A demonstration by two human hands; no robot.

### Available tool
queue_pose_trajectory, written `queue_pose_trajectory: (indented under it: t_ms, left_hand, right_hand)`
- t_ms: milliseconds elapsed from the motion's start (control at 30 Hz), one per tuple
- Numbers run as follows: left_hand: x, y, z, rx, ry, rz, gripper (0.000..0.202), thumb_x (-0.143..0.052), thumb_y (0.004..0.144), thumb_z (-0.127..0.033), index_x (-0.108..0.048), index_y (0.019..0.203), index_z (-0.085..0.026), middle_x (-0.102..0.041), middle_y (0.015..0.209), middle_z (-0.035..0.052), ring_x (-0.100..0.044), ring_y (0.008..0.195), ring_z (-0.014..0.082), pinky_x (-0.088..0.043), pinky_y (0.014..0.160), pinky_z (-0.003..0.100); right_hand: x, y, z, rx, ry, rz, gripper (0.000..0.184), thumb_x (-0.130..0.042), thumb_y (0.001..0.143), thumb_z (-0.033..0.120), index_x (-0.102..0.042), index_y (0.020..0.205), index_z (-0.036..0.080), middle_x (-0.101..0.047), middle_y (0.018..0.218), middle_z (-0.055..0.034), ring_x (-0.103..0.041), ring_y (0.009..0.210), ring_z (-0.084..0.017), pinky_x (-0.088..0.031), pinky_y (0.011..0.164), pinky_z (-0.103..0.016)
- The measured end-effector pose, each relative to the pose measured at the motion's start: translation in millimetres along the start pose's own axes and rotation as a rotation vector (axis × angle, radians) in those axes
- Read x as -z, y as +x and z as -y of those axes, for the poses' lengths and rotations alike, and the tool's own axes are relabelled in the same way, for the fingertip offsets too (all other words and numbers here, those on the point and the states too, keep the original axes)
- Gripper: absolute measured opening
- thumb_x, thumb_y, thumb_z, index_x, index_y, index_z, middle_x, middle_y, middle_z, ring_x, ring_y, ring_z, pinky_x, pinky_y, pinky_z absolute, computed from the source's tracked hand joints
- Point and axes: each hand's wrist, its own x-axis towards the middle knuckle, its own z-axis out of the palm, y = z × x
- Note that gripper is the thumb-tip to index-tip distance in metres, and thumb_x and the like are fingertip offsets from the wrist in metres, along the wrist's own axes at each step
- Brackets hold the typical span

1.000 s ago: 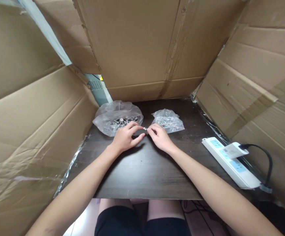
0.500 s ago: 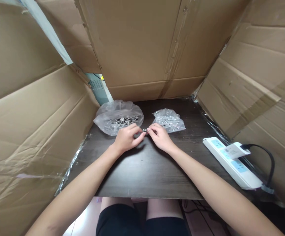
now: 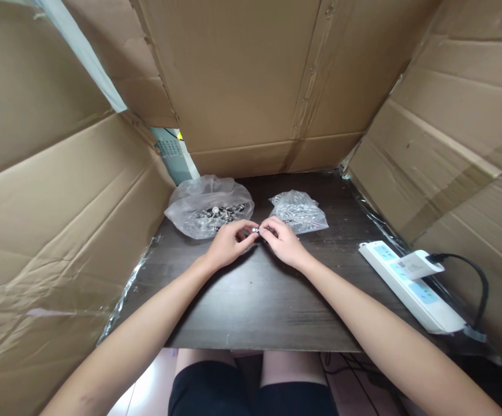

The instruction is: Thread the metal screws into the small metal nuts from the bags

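My left hand (image 3: pixel 229 242) and my right hand (image 3: pixel 282 240) meet over the dark wooden table (image 3: pixel 255 294), fingertips pinched together on a small metal fastener (image 3: pixel 255 230) held between them. Just behind the left hand lies an open clear plastic bag (image 3: pixel 207 205) with a heap of small metal parts in it. Behind the right hand lies a smaller clear bag of metal parts (image 3: pixel 298 211). Both hands rest low, close to the table top.
Cardboard walls (image 3: pixel 251 86) close in the table on the left, back and right. A white power strip (image 3: pixel 409 286) with a white plug and black cable lies at the right edge. My knees show under the front edge.
The fingers of both hands have shifted slightly around the small fastener; the left fingers curled in closer. The bags have not moved.
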Motion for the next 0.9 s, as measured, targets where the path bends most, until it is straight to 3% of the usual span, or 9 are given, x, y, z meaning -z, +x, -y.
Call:
queue_pose_trajectory:
  t_ms: [233, 433, 633, 900]
  left_hand:
    - [-0.5, -1.5, 2.0, -0.082, 0.044, -0.003, 0.022, -0.069, 0.092, -0.029, -0.073, 0.110, -0.018, -0.075, 0.090, 0.0037, -0.066, 0.069, 0.0124, -0.055, 0.066, 0.023]
    - [-0.5, -1.2, 2.5, -0.113, 0.071, -0.012, 0.021, -0.071, 0.092, -0.030, -0.074, 0.109, -0.019, -0.076, 0.091, 0.0032, -0.065, 0.068, 0.0117, -0.054, 0.065, 0.022]
    - [1.0, -1.8, 3.4, -0.110, 0.100, -0.022, 0.023, -0.069, 0.093, -0.034, -0.074, 0.109, -0.019, -0.076, 0.091, 0.0043, -0.066, 0.068, 0.0124, -0.054, 0.065, 0.023]
    - [1.5, -2.6, 4.2, -0.157, 0.119, -0.014, 0.020, -0.069, 0.093, -0.031, -0.075, 0.108, -0.018, -0.073, 0.088, 0.0039, -0.064, 0.067, 0.0115, -0.053, 0.066, 0.023]
  right_hand:
    - [0.5, 0.8, -1.3, -0.039, -0.003, 0.008, 0.012, -0.059, 0.089, 0.028, -0.066, 0.085, 0.019, -0.059, 0.096, -0.0051, -0.056, 0.083, -0.017, -0.046, 0.075, -0.031]
    - [1.8, 1.9, -1.8, -0.029, 0.019, 0.010, 0.029, -0.048, 0.097, 0.032, -0.063, 0.076, 0.019, -0.059, 0.088, -0.0046, -0.058, 0.087, -0.018, -0.045, 0.083, -0.033]
    - [2.1, 2.0, -2.1, -0.039, 0.021, 0.016, 0.011, -0.058, 0.090, 0.027, -0.064, 0.083, 0.020, -0.060, 0.092, -0.0034, -0.057, 0.083, -0.017, -0.046, 0.077, -0.031]
    - [0.4, 0.9, -2.5, -0.027, -0.013, 0.048, 0.030, -0.052, 0.096, 0.033, -0.063, 0.073, 0.019, -0.060, 0.087, -0.0047, -0.057, 0.085, -0.018, -0.044, 0.079, -0.032]
